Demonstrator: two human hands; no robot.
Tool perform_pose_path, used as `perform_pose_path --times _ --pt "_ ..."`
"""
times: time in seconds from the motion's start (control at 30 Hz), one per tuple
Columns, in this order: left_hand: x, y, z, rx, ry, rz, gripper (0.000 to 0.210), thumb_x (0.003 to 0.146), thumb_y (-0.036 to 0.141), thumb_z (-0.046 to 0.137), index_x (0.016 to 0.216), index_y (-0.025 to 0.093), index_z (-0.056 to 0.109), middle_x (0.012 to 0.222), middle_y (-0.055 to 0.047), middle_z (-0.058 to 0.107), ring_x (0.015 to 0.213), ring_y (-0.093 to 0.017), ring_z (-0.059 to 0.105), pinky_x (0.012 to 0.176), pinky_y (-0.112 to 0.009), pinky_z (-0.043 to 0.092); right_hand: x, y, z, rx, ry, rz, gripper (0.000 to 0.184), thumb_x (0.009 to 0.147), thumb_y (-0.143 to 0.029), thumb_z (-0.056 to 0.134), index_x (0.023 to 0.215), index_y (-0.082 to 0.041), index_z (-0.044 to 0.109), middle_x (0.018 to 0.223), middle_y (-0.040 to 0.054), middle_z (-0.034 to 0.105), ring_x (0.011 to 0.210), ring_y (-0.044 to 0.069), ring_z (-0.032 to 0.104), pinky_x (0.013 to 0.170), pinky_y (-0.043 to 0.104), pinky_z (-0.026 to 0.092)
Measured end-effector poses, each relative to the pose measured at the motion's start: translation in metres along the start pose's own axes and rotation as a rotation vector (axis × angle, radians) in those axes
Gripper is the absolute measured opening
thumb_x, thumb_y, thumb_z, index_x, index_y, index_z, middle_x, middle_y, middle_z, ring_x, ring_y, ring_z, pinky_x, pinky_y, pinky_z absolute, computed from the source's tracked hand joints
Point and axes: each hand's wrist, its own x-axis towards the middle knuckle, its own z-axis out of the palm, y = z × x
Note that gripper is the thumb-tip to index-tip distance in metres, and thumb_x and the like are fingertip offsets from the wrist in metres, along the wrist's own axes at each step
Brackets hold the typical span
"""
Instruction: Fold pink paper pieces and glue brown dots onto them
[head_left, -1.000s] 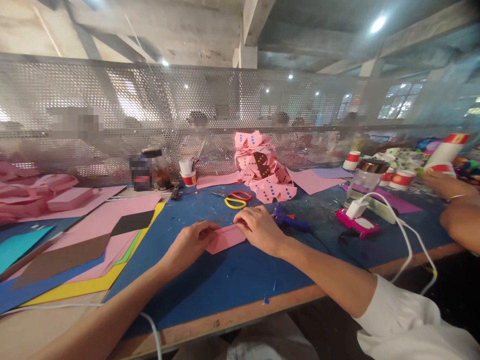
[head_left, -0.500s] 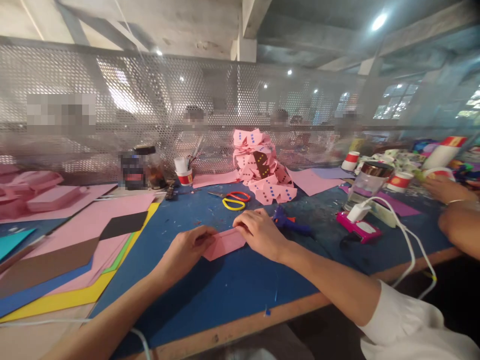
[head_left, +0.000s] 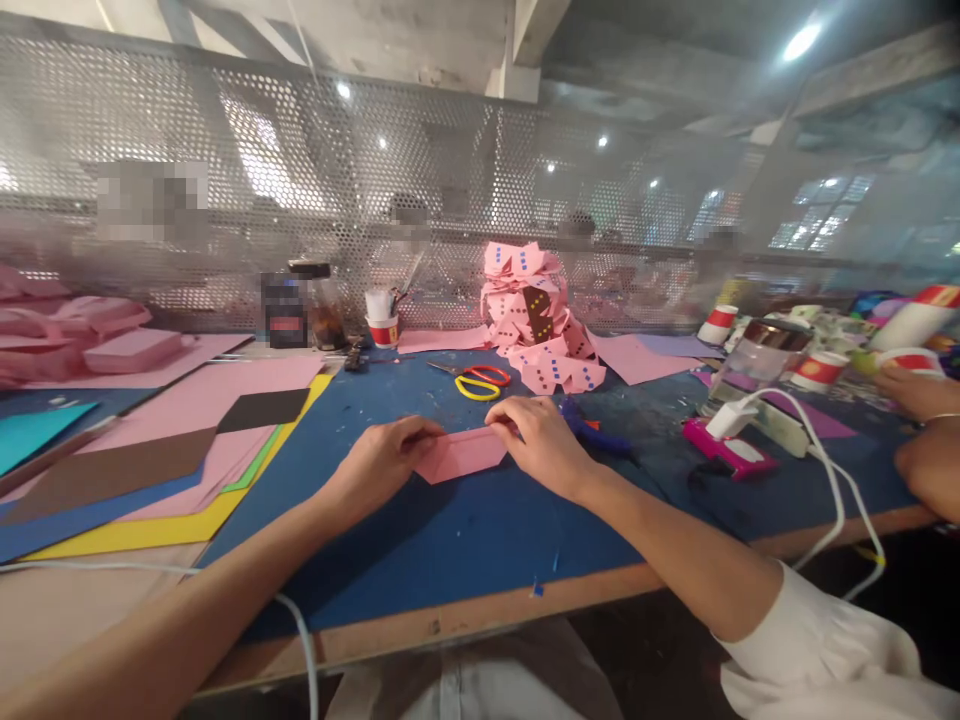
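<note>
Between my two hands is a small folded piece of pink paper (head_left: 463,455), held above the blue table surface. My left hand (head_left: 386,455) pinches its left end, fingers closed. At the right end, my right hand (head_left: 536,440) grips the upper corner between thumb and fingers. Just beyond the hands lie scissors (head_left: 480,382) with one red and one yellow handle. A blue glue gun (head_left: 600,432) rests right of my right hand, partly hidden by it. Behind stands a heap of pink folded paper pieces (head_left: 525,300) with blue, yellow and dark square dots.
Coloured sheets (head_left: 142,470) lie on the left, with pink stacked blocks (head_left: 135,350) behind. A pink power strip (head_left: 727,450) with a white cable, a lidded jar (head_left: 761,365) and paper cups (head_left: 821,370) stand right. Another person's hand (head_left: 919,390) is at the far right.
The camera view has tilted down and shifted slightly left, so things appear higher and further right. Both hands still hold the pink paper, which lies a little more level.
</note>
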Motion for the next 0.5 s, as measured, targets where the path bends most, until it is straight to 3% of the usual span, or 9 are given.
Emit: perform_pose_path --times 0.17,0.3,0.4,0.5 --pt "0.004 -0.006 -0.009 0.057 0.249 -0.004 0.028 0.088 0.04 0.054 0.104 0.023 0.069 0.1 -0.005 0.072 0.096 -0.025 0.064 0.084 -0.035 0.047 0.001 0.008 -0.003 -0.022 0.104 0.047 0.013 0.09 -0.01 0.055 0.095 -0.022 0.058 0.094 0.0002 0.071 0.088 0.018 0.066 0.087 0.034 0.04" --pt "0.009 -0.013 -0.015 -0.236 0.413 -0.075 0.041 0.083 0.04 0.064 0.12 0.022 0.059 0.119 -0.006 0.066 0.108 -0.024 0.061 0.094 -0.037 0.046 0.004 0.013 -0.004 0.006 0.166 0.108 0.012 0.09 -0.012 0.054 0.096 -0.022 0.059 0.093 0.0014 0.071 0.087 0.019 0.066 0.085 0.034 0.045" --pt "0.011 -0.013 -0.015 -0.581 0.448 -0.193 0.055 0.078 0.04 0.072 0.127 0.021 0.054 0.121 -0.007 0.064 0.107 -0.024 0.063 0.093 -0.037 0.049 0.005 0.014 -0.005 0.048 0.187 0.149 0.012 0.091 -0.014 0.052 0.095 -0.022 0.059 0.096 0.0025 0.071 0.088 0.019 0.067 0.083 0.033 0.048" --pt "0.011 -0.008 -0.014 -0.863 0.349 -0.244 0.056 0.077 0.037 0.076 0.125 0.018 0.054 0.118 -0.01 0.066 0.105 -0.024 0.066 0.091 -0.037 0.052 0.005 0.014 -0.006 0.114 0.202 0.194 0.01 0.091 -0.016 0.052 0.094 -0.022 0.06 0.096 0.0026 0.071 0.087 0.019 0.067 0.082 0.032 0.051"
